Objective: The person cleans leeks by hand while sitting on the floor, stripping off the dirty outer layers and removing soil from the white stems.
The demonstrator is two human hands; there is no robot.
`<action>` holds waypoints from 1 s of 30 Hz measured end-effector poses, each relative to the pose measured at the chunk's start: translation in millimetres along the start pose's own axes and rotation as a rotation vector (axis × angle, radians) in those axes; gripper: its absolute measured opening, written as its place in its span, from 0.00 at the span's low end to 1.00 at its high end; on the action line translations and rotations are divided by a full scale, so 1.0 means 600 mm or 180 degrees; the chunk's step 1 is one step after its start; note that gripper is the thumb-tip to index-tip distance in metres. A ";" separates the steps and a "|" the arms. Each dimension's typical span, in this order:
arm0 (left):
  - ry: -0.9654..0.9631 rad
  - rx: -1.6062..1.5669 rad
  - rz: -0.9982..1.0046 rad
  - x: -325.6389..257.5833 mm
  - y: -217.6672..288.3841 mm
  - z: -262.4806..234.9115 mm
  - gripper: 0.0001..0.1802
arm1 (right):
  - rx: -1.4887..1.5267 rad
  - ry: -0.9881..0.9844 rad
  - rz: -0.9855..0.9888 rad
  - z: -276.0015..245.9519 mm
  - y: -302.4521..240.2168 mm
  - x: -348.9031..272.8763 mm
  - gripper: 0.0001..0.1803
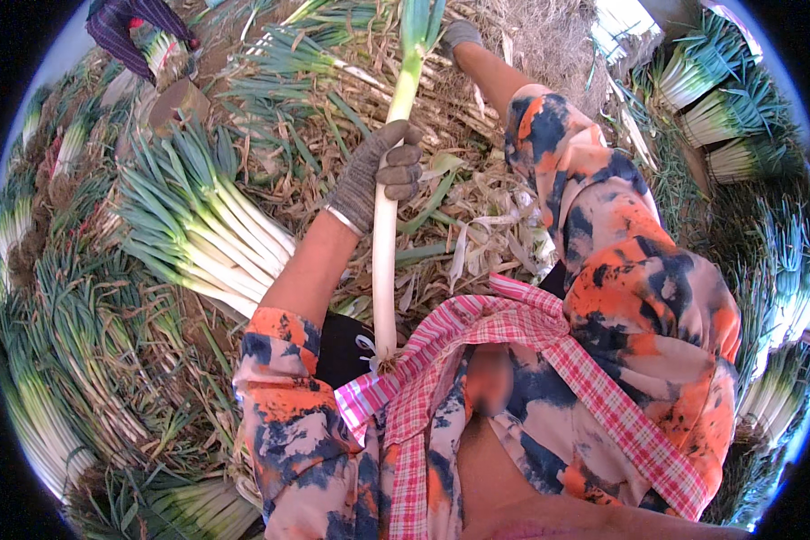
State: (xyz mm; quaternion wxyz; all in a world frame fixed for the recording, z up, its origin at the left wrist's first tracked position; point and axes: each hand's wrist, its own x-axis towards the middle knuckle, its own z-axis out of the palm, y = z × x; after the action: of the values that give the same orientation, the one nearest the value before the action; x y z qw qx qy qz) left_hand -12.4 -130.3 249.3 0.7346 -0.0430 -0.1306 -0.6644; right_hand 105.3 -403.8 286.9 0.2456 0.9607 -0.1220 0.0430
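- Far left of the left hand, we see leek bundles (49,441) crowded along the ground, stems mostly side by side, probably to keep each lot orderly.
- Beyond the left hand, up and to its left, we make out a co-worker's striped sleeve (126,36) near another bunch.
- Just left of the left hand and its forearm lies a pale-stemmed bunch (234,225), leaves pointing away; we judge the shared direction keeps it easy to gather.
- The left hand (382,175), in a grey glove, curls its fingers around one leek (384,270). The white shank runs below the hand to roots beside the pink checked cloth (405,387), the green top above; a mid-length hold likely steadies both ends.
- Right of the left hand, we see dry leaves (481,211) littering the ground, with loose leeks (355,73) beyond it.
- The right hand (462,36), also gloved, reaches out past that litter; we cannot tell whether it pinches anything.
- Well right of the right hand, more bundles (706,76) sit in a row.
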 end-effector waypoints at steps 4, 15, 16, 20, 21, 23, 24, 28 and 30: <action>0.0428 0.0189 0.0083 -0.001 -0.010 -0.010 0.11 | 0.0435 0.0334 0.0388 0.120 0.042 0.064 0.14; 0.0830 0.0506 -0.0019 0.004 -0.034 0.007 0.06 | 0.0108 0.0285 0.0367 0.130 0.072 0.030 0.13; 0.0768 0.0466 -0.0111 0.009 -0.038 0.007 0.07 | 0.0027 0.0279 0.0405 0.135 0.098 0.024 0.13; 0.0777 0.0413 -0.0219 -0.015 -0.044 0.019 0.08 | -0.0129 0.0350 0.0422 0.171 0.174 0.035 0.14; 0.0878 0.0508 -0.0200 -0.019 -0.045 0.026 0.08 | -0.0111 0.0372 0.0487 0.183 0.201 0.034 0.14; 0.0955 0.0608 -0.0209 -0.022 -0.044 0.032 0.08 | 0.0257 0.0279 0.0787 0.223 0.264 0.033 0.14; 0.0983 0.0613 -0.0185 -0.034 -0.039 0.034 0.08 | 0.0318 0.0090 0.0870 0.228 0.278 0.031 0.14; 0.1972 0.1600 0.0493 -0.056 -0.018 0.064 0.08 | 0.1138 -0.0325 0.1335 0.256 0.375 -0.047 0.14; 0.2353 0.2415 0.1204 -0.055 0.006 0.050 0.08 | 0.2017 -0.0396 0.1471 0.266 0.385 -0.069 0.15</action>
State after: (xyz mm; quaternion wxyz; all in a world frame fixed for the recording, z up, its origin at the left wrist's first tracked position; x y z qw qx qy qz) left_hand -15.7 -90.8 270.0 0.8018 0.4372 -0.0843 -0.3985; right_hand 9.7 -668.3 247.9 -0.0871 0.9369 -0.3303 0.0743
